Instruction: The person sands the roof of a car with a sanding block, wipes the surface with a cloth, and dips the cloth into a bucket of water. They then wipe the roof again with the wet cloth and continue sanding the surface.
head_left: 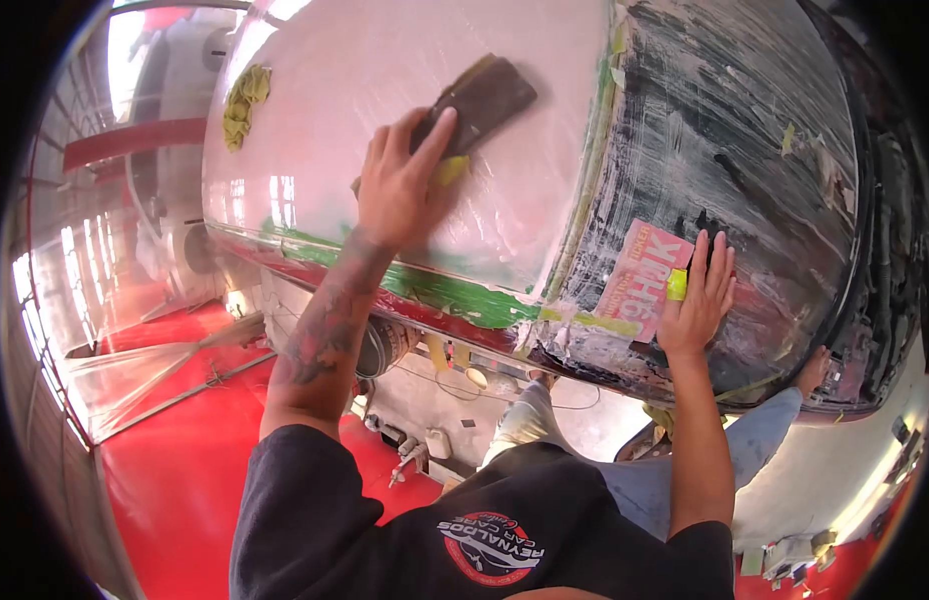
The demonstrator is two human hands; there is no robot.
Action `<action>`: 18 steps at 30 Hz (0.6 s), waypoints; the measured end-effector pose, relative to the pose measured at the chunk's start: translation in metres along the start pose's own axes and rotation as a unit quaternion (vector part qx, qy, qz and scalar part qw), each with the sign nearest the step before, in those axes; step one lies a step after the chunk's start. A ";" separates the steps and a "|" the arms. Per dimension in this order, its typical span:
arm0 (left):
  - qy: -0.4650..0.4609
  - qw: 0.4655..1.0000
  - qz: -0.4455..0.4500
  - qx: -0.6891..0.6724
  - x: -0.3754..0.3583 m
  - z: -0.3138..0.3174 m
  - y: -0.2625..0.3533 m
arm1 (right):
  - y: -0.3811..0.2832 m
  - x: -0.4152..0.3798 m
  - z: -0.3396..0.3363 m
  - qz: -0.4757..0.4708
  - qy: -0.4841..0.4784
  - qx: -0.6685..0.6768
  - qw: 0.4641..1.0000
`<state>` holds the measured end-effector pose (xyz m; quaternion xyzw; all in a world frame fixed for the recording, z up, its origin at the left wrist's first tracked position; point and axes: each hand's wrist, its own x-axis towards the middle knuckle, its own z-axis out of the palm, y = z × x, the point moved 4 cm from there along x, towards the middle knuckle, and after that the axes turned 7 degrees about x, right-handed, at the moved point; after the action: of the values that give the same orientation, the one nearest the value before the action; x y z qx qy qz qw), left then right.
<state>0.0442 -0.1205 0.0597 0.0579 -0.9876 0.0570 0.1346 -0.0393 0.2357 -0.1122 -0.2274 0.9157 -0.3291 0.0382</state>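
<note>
My left hand (400, 175) grips a dark sanding block (485, 105) and holds it on a pale, wet-looking car panel (515, 200). Its thumb lies along the block's near side; a bit of yellow shows beneath. Farther right, my right hand (700, 295) rests with fingers stretched out on dark glass (765, 120) smeared with whitish residue. Yellow tape (677, 284) sits by one finger. Just left of that hand, a pink printed sticker (635, 280) lies on the dark surface.
A crumpled yellow-green cloth (246, 105) lies on the panel's far left. Green and red paint (435, 290) shows along the near edge. Below are a wheel (388, 347), a red floor (185, 460) and hoses or tools (410, 450). Clutter (795, 555) sits at lower right.
</note>
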 end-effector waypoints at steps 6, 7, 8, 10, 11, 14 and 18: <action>0.039 0.991 -0.111 0.061 0.019 0.015 -0.039 | -0.002 0.000 -0.002 -0.004 0.003 0.013 1.000; 0.026 0.994 -0.094 0.049 -0.005 0.010 -0.007 | -0.001 0.003 -0.003 -0.004 0.006 0.010 1.000; 0.019 0.997 -0.072 0.031 -0.028 0.004 0.024 | -0.001 0.002 -0.002 -0.002 0.006 0.009 1.000; -0.029 0.999 -0.016 0.026 -0.046 -0.007 0.049 | -0.001 -0.001 -0.001 0.004 0.003 0.007 1.000; -0.022 1.000 -0.012 0.017 -0.040 -0.007 0.039 | 0.000 -0.002 -0.001 0.004 0.002 0.007 1.000; 0.033 0.995 -0.071 0.064 0.012 0.015 -0.054 | 0.001 -0.002 0.001 0.003 0.002 0.010 1.000; 0.026 0.982 -0.151 0.108 0.040 0.031 -0.119 | -0.002 0.000 -0.002 -0.003 0.005 0.015 1.000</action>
<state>0.0129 -0.2463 0.0521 0.2191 -0.9516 0.1442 0.1599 -0.0386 0.2359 -0.1093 -0.2285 0.9101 -0.3437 0.0362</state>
